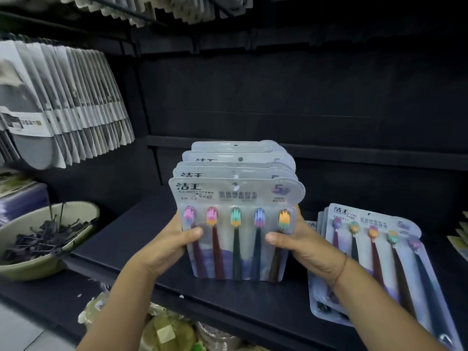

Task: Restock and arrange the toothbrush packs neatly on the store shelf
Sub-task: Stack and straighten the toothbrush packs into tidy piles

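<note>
Plastic toothbrush packs upright between left hand and right hand

Bare shelf left of held packs, bowl beyond

- Of the toothbrush packs, rear ones show only top edges
- flat pile at 4 o'clock, partly behind forearm
- bowl at 9 o'clock, cut off
</note>
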{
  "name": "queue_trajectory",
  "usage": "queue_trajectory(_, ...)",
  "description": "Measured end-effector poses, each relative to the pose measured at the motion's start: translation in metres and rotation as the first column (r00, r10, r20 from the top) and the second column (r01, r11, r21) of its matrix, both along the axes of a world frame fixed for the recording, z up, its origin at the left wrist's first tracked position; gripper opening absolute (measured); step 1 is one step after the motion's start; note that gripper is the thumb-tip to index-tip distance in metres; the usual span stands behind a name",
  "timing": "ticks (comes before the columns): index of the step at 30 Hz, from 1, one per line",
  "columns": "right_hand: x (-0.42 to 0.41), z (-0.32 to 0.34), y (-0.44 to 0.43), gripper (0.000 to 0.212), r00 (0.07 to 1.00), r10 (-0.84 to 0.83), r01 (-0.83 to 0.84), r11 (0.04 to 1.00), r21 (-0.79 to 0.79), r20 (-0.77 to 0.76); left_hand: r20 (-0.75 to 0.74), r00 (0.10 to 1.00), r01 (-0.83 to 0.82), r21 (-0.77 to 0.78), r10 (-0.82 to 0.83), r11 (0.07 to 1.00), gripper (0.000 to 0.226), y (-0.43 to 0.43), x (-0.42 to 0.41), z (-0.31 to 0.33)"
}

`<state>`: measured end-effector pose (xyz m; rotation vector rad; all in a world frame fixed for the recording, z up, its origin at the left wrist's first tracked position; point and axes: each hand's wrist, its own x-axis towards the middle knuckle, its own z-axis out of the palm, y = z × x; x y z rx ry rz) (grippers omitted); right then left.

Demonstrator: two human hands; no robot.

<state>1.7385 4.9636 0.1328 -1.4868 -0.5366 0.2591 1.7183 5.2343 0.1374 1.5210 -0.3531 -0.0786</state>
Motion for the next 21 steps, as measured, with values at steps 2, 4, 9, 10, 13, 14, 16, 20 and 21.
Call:
queue_trajectory(2, 0.005, -0.003, 0.001, 0.113, 1.0, 0.011, -0.011, 1.0, 0.003, 0.004, -0.019, 1.0, 0.006, -0.015, -0.006, 1.0, 0.109, -0.001, 0.004, 0.0)
queue_trajectory(4, 0.007, -0.01, 0.002, 0.106, 0.999, 0.038, -0.038, 0.998, -0.056, -0.007, -0.036, 0.999, 0.025, 0.024, -0.024, 0.999, 0.109, -0.002, 0.007, -0.004)
queue_trajectory(9, 0.007, -0.029, 0.006, 0.117, 0.995, -0.095, 0.09, 0.979, -0.185, -0.02, -0.048, 0.994, -0.09, 0.08, 0.094, 0.993, 0.103, -0.01, 0.005, -0.026)
queue_trajectory(10, 0.008, -0.028, 0.009, 0.114, 0.993, -0.115, 0.11, 0.977, -0.181, -0.017, -0.041, 0.99, -0.129, 0.063, 0.132, 0.99, 0.097, -0.013, 0.005, -0.026)
queue_trajectory(13, 0.002, -0.017, 0.022, 0.086, 0.979, -0.191, 0.186, 0.98, -0.073, -0.067, -0.128, 0.963, -0.24, -0.019, 0.236, 0.971, 0.066, -0.017, 0.006, -0.015)
queue_trajectory(14, 0.002, -0.015, 0.028, 0.074, 0.968, -0.219, 0.218, 0.976, -0.029, -0.119, -0.198, 0.947, -0.263, -0.031, 0.252, 0.964, 0.06, -0.015, 0.007, -0.007)
queue_trajectory(16, 0.002, -0.013, 0.041, 0.064, 0.946, -0.229, 0.241, 0.97, 0.023, -0.231, -0.353, 0.905, -0.25, 0.008, 0.236, 0.968, 0.057, -0.005, 0.012, 0.012)
queue_trajectory(20, 0.007, -0.022, 0.072, 0.043, 0.881, -0.145, 0.177, 0.984, 0.029, -0.451, -0.564, 0.777, -0.242, 0.142, 0.279, 0.96, 0.052, 0.025, 0.031, 0.035)
queue_trajectory(21, 0.009, -0.024, 0.081, 0.039, 0.864, -0.15, 0.192, 0.981, 0.038, -0.48, -0.581, 0.759, -0.25, 0.157, 0.294, 0.955, 0.05, 0.03, 0.038, 0.035)
